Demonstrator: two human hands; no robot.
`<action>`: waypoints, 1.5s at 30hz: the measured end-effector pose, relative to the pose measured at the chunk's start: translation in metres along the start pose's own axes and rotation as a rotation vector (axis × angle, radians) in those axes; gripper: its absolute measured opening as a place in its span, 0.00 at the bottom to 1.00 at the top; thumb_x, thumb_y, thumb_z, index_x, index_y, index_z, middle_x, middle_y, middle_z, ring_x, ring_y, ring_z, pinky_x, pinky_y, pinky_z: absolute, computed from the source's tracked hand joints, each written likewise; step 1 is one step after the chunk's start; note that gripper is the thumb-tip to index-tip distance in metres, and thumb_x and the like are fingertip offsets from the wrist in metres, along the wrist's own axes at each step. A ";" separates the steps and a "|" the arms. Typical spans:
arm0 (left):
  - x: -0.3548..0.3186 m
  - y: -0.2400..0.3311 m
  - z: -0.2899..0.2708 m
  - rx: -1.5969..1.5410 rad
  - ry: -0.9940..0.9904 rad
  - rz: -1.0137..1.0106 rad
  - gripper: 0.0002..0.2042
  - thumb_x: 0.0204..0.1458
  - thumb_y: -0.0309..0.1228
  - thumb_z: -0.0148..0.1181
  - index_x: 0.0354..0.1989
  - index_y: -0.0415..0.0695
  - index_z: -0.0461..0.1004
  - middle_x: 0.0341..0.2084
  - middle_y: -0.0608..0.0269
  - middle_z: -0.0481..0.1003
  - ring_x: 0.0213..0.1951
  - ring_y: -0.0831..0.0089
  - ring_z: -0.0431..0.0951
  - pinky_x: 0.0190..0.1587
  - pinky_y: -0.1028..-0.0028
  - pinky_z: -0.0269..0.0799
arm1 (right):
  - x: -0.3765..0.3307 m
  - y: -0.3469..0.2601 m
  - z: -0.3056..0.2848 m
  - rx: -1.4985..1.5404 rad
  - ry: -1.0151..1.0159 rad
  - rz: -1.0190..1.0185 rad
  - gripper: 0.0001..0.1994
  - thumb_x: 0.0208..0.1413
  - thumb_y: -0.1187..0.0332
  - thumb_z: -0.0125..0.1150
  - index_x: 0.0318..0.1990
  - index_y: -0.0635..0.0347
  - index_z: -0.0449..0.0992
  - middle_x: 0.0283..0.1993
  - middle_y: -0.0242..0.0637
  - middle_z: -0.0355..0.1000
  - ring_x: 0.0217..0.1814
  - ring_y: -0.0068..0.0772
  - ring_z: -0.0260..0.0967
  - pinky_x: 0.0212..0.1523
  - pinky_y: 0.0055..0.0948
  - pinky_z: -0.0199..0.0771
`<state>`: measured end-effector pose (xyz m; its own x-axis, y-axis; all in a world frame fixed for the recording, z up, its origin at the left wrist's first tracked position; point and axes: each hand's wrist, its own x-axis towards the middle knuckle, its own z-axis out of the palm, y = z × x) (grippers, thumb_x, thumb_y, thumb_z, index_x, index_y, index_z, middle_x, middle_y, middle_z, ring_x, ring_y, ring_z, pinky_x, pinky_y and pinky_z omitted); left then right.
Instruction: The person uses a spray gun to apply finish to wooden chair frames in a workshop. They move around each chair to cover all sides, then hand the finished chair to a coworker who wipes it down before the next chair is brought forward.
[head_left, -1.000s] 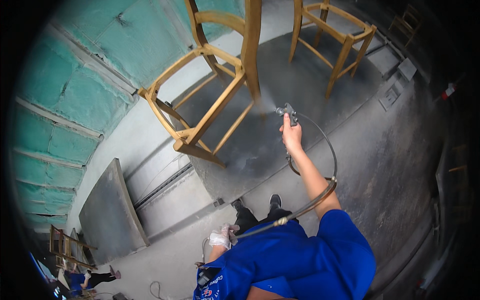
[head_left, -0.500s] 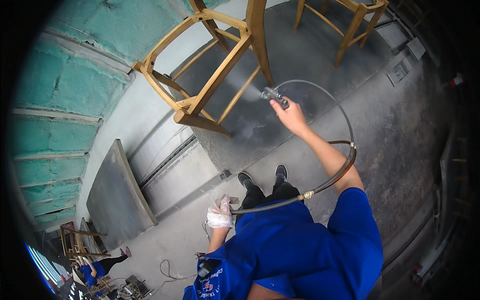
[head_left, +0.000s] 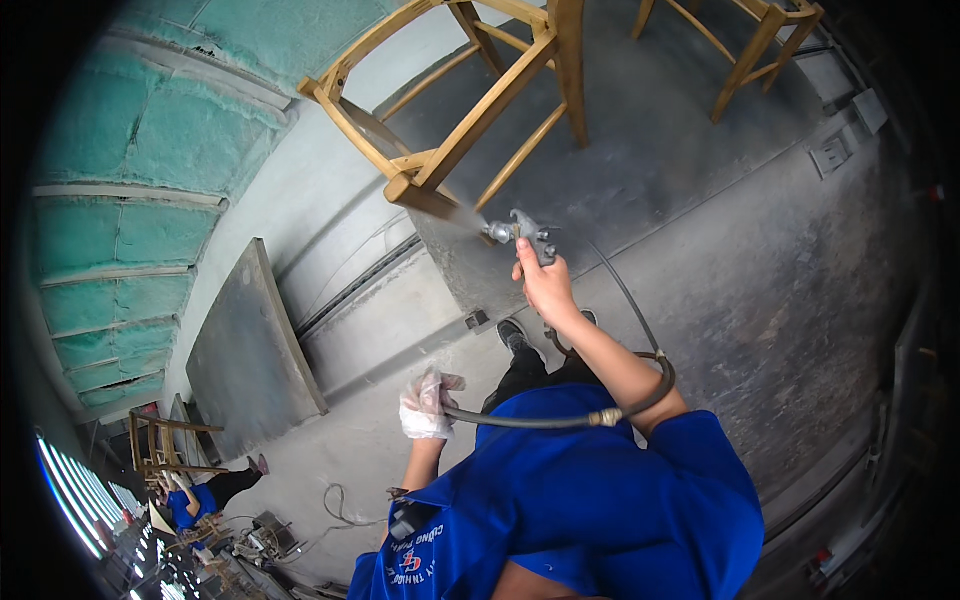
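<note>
The right hand [head_left: 546, 290] clasps a silver metal spray gun [head_left: 525, 234]; nearer, the gloved left hand [head_left: 426, 408] curls around a dark flexible hose [head_left: 520, 423].

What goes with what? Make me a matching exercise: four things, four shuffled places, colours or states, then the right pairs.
Things:
1. right hand
2. left hand
3. larger wooden chair
4. wall covering

Matches:
A. teal
B. in a translucent glove, holding the hose
C. light brown, at the upper centre
D. bare, gripping the spray gun

Pairs: 1-D, 2-B, 3-C, 4-A
</note>
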<state>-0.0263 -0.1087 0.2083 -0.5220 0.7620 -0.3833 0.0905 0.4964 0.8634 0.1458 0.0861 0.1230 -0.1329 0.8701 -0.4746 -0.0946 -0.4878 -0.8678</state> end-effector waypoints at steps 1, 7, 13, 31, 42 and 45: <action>-0.002 0.002 -0.005 0.049 0.029 -0.045 0.26 0.63 0.50 0.51 0.27 0.39 0.82 0.11 0.66 0.68 0.12 0.78 0.63 0.16 0.74 0.57 | 0.016 0.025 0.002 -0.107 0.055 -0.053 0.26 0.65 0.44 0.55 0.31 0.62 0.75 0.22 0.32 0.72 0.17 0.23 0.66 0.20 0.29 0.65; -0.018 -0.008 -0.016 0.135 0.154 -0.100 0.27 0.62 0.50 0.51 0.25 0.38 0.82 0.08 0.69 0.65 0.11 0.79 0.63 0.18 0.74 0.59 | 0.083 0.143 -0.020 -0.431 0.222 -0.072 0.27 0.61 0.43 0.59 0.28 0.64 0.77 0.20 0.37 0.74 0.25 0.32 0.75 0.32 0.35 0.73; -0.024 -0.013 -0.008 0.205 0.033 -0.139 0.25 0.62 0.48 0.51 0.26 0.39 0.83 0.12 0.66 0.72 0.12 0.78 0.64 0.15 0.73 0.58 | 0.049 0.071 -0.045 -0.448 0.049 -0.015 0.26 0.62 0.44 0.57 0.40 0.64 0.79 0.27 0.43 0.78 0.34 0.41 0.79 0.39 0.39 0.75; 0.051 -0.009 0.018 0.167 -0.226 0.450 0.22 0.64 0.41 0.53 0.63 0.43 0.71 0.53 0.45 0.77 0.54 0.61 0.79 0.59 0.66 0.73 | 0.025 -0.196 -0.113 -0.423 0.385 -0.679 0.20 0.63 0.52 0.62 0.35 0.64 0.77 0.22 0.27 0.72 0.26 0.20 0.69 0.30 0.27 0.69; 0.474 0.195 -0.083 0.891 -0.070 0.910 0.29 0.56 0.30 0.58 0.68 0.45 0.63 0.60 0.45 0.71 0.62 0.50 0.71 0.63 0.61 0.69 | -0.050 -0.158 -0.106 -0.232 0.622 -0.339 0.21 0.70 0.47 0.48 0.37 0.58 0.70 0.27 0.30 0.70 0.11 0.15 0.55 0.10 0.20 0.51; 0.524 0.228 -0.069 1.017 -0.179 1.115 0.37 0.49 0.32 0.67 0.70 0.44 0.59 0.63 0.45 0.67 0.63 0.50 0.69 0.65 0.60 0.67 | -0.060 -0.148 -0.096 -0.226 0.716 -0.280 0.23 0.70 0.45 0.47 0.39 0.58 0.70 0.26 0.31 0.70 0.11 0.16 0.55 0.10 0.21 0.52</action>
<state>-0.3375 0.3749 0.2272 0.3059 0.9321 0.1940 0.9246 -0.3394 0.1730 0.2621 0.1123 0.2657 0.5392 0.8292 -0.1472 0.1813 -0.2850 -0.9412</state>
